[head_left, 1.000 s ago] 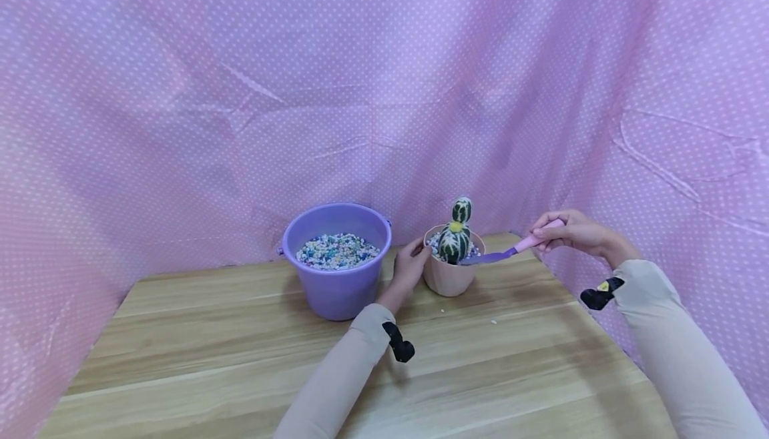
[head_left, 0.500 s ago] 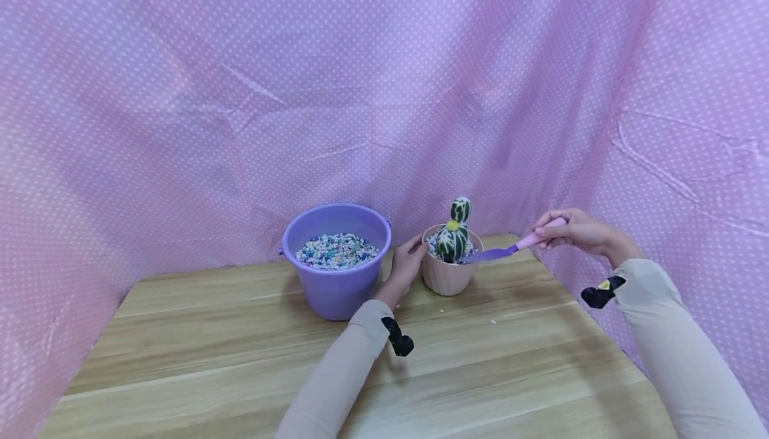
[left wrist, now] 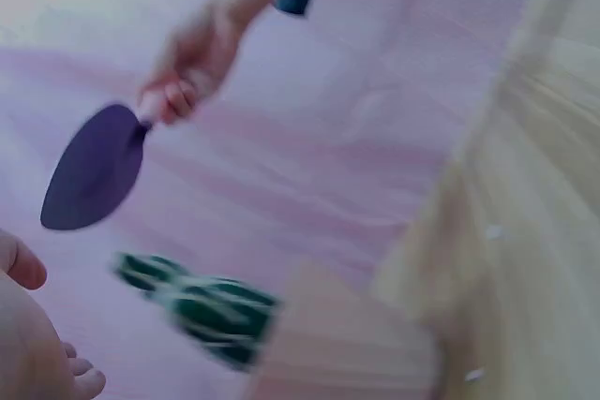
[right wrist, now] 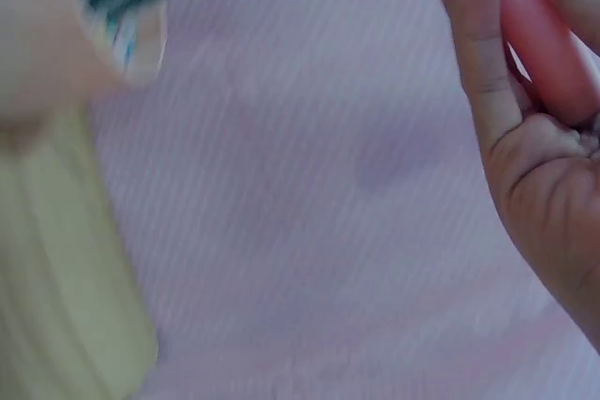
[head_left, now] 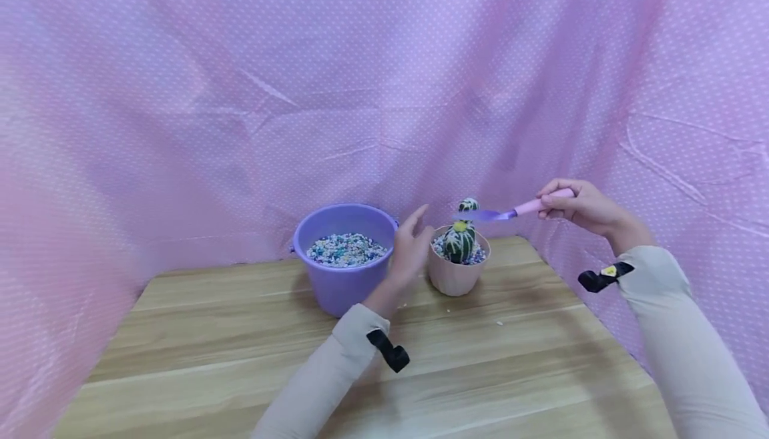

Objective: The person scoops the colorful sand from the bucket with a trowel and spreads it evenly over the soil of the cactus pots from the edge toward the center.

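My right hand [head_left: 579,205] grips the pink handle of a small trowel [head_left: 480,215]. Its purple blade hovers level with the top of a green-and-white cactus [head_left: 460,244]. The cactus stands among small coloured pebbles in a pale pink pot [head_left: 454,280]. My left hand [head_left: 410,252] is raised between that pot and a purple bucket [head_left: 336,285], fingers loose and holding nothing. In the left wrist view the trowel blade [left wrist: 94,170] shows its broad face, and the cactus [left wrist: 216,311] is blurred. Only the pink handle [right wrist: 539,39] of the trowel appears in the right wrist view.
Mixed pebbles [head_left: 347,250] lie inside the bucket, well below its rim. A few stray pebbles [head_left: 500,323] are on the wooden table [head_left: 240,365]. A pink dotted cloth [head_left: 360,92] hangs behind and on both sides.
My right hand has lifted the trowel up from the pot's pebbles to the height of the cactus top. My left hand has let go of the pot's side and risen. The view shifted slightly.
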The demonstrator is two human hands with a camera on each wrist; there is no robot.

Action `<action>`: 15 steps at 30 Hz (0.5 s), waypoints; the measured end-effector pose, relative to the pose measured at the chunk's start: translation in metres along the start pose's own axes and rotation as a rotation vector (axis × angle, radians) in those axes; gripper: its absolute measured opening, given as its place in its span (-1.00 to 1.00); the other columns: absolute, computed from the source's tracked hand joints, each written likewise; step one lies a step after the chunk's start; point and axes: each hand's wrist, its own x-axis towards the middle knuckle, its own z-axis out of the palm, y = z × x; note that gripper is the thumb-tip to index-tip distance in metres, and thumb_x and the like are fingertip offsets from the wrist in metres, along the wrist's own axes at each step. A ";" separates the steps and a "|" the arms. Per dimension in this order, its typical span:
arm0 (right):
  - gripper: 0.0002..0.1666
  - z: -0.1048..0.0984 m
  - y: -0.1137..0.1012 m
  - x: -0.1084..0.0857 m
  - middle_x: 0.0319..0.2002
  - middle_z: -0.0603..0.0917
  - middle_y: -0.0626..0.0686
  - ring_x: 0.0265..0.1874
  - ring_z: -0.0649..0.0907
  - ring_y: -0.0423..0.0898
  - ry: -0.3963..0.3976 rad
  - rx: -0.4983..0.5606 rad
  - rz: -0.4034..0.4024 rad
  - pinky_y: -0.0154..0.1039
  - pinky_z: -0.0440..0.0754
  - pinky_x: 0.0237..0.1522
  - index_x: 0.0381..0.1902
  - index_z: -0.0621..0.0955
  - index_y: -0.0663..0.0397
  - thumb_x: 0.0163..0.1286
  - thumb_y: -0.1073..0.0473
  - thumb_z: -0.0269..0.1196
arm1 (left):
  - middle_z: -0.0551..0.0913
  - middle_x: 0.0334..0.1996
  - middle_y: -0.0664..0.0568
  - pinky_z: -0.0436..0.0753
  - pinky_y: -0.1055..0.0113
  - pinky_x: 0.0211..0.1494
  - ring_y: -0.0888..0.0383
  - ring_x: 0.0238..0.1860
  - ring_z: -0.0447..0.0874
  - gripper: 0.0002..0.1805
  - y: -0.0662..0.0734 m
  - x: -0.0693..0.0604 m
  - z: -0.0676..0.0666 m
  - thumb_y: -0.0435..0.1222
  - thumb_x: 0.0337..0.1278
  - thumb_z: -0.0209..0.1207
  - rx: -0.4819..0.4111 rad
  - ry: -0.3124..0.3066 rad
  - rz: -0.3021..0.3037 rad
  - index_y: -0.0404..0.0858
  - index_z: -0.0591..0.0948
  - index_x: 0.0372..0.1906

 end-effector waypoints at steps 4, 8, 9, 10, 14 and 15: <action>-0.61 0.033 -0.012 0.034 -0.26 0.80 0.14 -0.27 0.82 -0.09 0.074 0.021 -0.008 -0.30 0.80 -0.10 -0.08 0.69 0.29 0.46 0.62 -0.02 | 0.47 0.45 -0.09 0.37 0.07 0.58 -0.02 0.48 0.40 -0.42 0.024 -0.003 -0.048 -0.37 0.29 0.10 0.025 0.031 0.096 -0.17 0.49 0.43; -0.75 0.074 -0.022 0.071 -0.30 0.82 0.07 -0.31 0.82 -0.11 0.167 -0.176 0.066 -0.29 0.80 -0.12 -0.10 0.70 0.21 0.39 0.53 0.21 | 0.47 0.45 -0.08 0.38 0.07 0.57 -0.01 0.49 0.39 -0.42 0.027 -0.003 -0.106 -0.34 0.33 0.10 0.107 0.102 0.111 -0.21 0.46 0.45; -0.78 0.085 -0.023 0.082 -0.30 0.82 0.06 -0.32 0.82 -0.10 0.178 -0.246 0.085 -0.27 0.80 -0.11 -0.09 0.70 0.21 0.37 0.49 0.26 | 0.47 0.45 -0.06 0.37 0.07 0.57 0.00 0.50 0.37 -0.42 0.025 -0.002 -0.121 -0.33 0.34 0.10 0.138 0.119 0.110 -0.19 0.45 0.45; -0.79 0.095 -0.024 0.092 -0.31 0.82 0.06 -0.33 0.81 -0.10 0.182 -0.323 0.098 -0.25 0.81 -0.12 -0.08 0.69 0.24 0.35 0.46 0.30 | 0.46 0.46 -0.05 0.42 0.02 0.52 -0.06 0.43 0.44 -0.43 0.022 -0.001 -0.135 -0.32 0.35 0.09 0.175 0.133 0.102 -0.17 0.45 0.46; -0.71 0.139 -0.026 0.132 -0.34 0.82 0.12 -0.38 0.80 -0.08 0.120 -0.617 0.129 -0.14 0.82 -0.15 -0.06 0.67 0.38 0.28 0.36 0.40 | 0.37 0.52 -0.08 0.48 -0.14 0.36 -0.20 0.32 0.46 -0.39 0.003 0.002 -0.189 -0.27 0.37 0.09 0.348 0.140 0.056 -0.13 0.39 0.51; -0.71 0.149 -0.026 0.142 -0.34 0.82 0.15 -0.40 0.79 -0.08 0.080 -0.685 0.127 -0.13 0.83 -0.18 -0.07 0.66 0.41 0.27 0.37 0.40 | 0.33 0.54 -0.11 0.43 -0.15 0.45 -0.22 0.36 0.43 -0.38 -0.003 0.003 -0.200 -0.26 0.38 0.09 0.386 0.125 0.048 -0.15 0.36 0.52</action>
